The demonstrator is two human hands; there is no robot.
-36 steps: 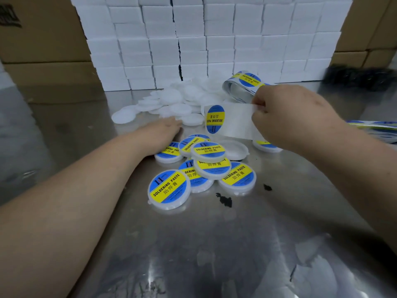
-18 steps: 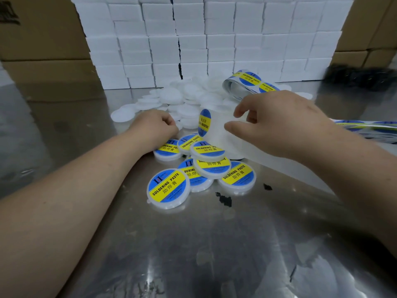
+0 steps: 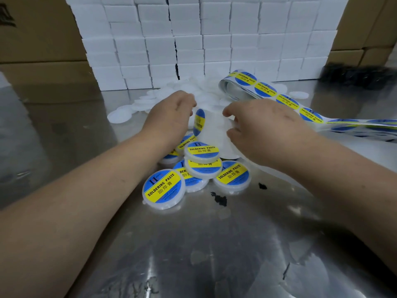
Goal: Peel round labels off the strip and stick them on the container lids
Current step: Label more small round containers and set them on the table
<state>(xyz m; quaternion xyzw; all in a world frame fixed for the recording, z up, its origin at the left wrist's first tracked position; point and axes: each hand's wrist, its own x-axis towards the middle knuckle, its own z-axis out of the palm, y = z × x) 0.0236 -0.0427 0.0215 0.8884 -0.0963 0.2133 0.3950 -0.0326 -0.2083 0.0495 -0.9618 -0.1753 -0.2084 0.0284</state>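
The label (image 3: 199, 125) stood edge-on, axis 12-to-6, at 3 o'clock from the nearer left hand (image 3: 171, 112), curled, contents undeterminable. The right hand (image 3: 264, 127), at the label's 3 o'clock, apparently pinched the strip (image 3: 286, 102).

At centre frame, the right hand (image 3: 264, 130) is gripping a white backing strip (image 3: 214, 135) carrying a round blue-and-yellow paper label (image 3: 199, 125); the left hand (image 3: 169, 117) is curling just beside it, above piled labelled white plastic lids (image 3: 203, 166).

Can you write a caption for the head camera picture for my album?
Right hand holds the strip, left hand at its round label, by a pile of labelled lids.
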